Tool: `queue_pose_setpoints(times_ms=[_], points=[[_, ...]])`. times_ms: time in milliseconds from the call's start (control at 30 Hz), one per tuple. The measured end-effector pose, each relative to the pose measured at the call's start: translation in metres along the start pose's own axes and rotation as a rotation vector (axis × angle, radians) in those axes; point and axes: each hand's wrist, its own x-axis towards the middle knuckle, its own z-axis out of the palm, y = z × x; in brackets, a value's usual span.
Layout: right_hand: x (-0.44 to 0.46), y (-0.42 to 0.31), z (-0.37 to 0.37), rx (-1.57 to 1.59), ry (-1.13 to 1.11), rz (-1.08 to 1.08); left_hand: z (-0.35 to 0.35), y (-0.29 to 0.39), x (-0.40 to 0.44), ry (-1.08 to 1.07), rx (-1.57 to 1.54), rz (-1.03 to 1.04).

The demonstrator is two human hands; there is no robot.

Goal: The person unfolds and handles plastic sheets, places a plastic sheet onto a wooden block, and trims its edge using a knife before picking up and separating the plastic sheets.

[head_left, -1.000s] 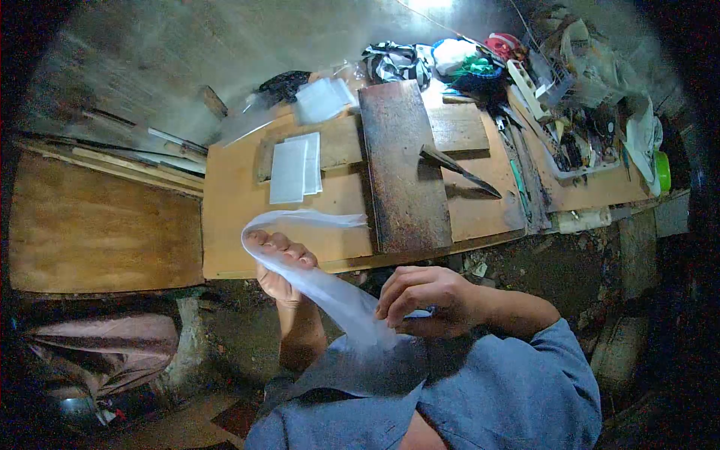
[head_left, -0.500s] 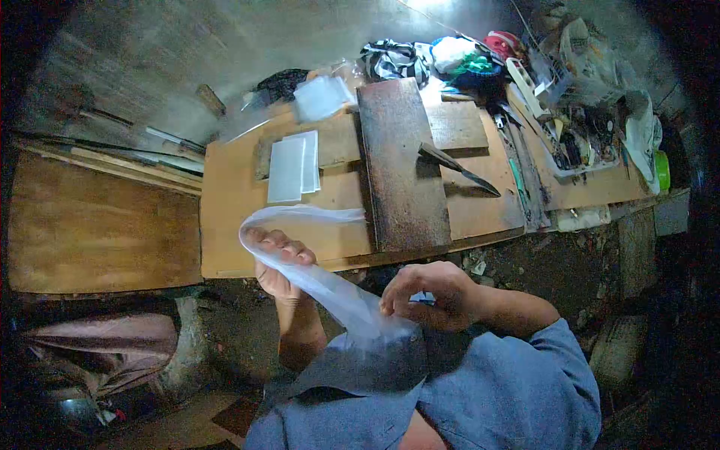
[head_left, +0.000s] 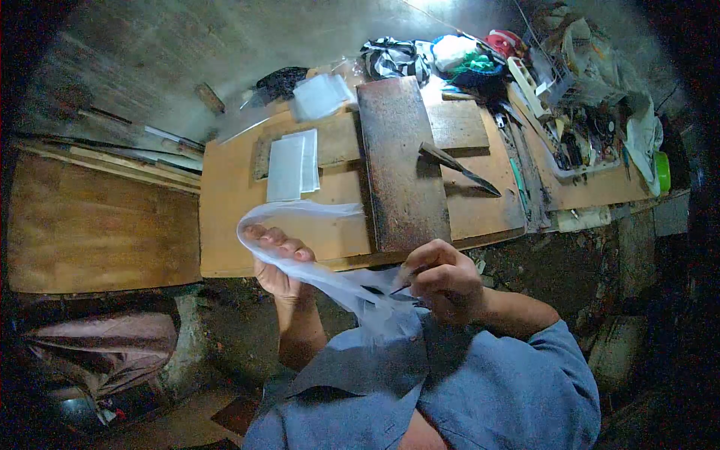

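A long strip of thin, whitish see-through sheet (head_left: 330, 279) loops over my left hand (head_left: 279, 255), with its far end hanging above the table. The fingers of my left hand are curled around the sheet, showing through or beside it. At the sheet's near end, my right hand (head_left: 446, 281) is closed in a pinch. A thin dark pointed thing (head_left: 403, 289) shows at its fingertips, too small to name. Near there the sheet spreads into separate folds with a dark gap between them. Its lowest part hangs blurred in front of the blue shirt (head_left: 495, 382).
On the wooden table (head_left: 225, 240) lie whitish flat sheets (head_left: 285, 169) and a thick dark board (head_left: 401, 165). A shear-like tool (head_left: 461, 171) rests on the board's right edge. Farther right stands a tray of tools (head_left: 585, 150); bags and cloths (head_left: 457, 56) are piled behind.
My right hand has moved up and slightly away from my body, and a dark thin thing now shows at its fingertips. The sheet's near end has spread into folds. My left hand barely moved.
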Motion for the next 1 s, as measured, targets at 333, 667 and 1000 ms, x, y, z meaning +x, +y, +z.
queue_pose_setpoints(times_ms=[333,667,1000], points=[[0.015,-0.02,-0.014,-0.057,-0.062,-0.071,-0.003,0.0,0.005,-0.016,0.015,0.014],[0.029,-0.038,-0.006,-0.407,-0.199,-0.323,-0.002,-0.003,0.01,-0.033,0.0,-0.003],[0.022,-0.027,-0.007,-0.537,-0.263,-0.223,0.001,-0.004,0.01,-0.066,0.032,0.001]])
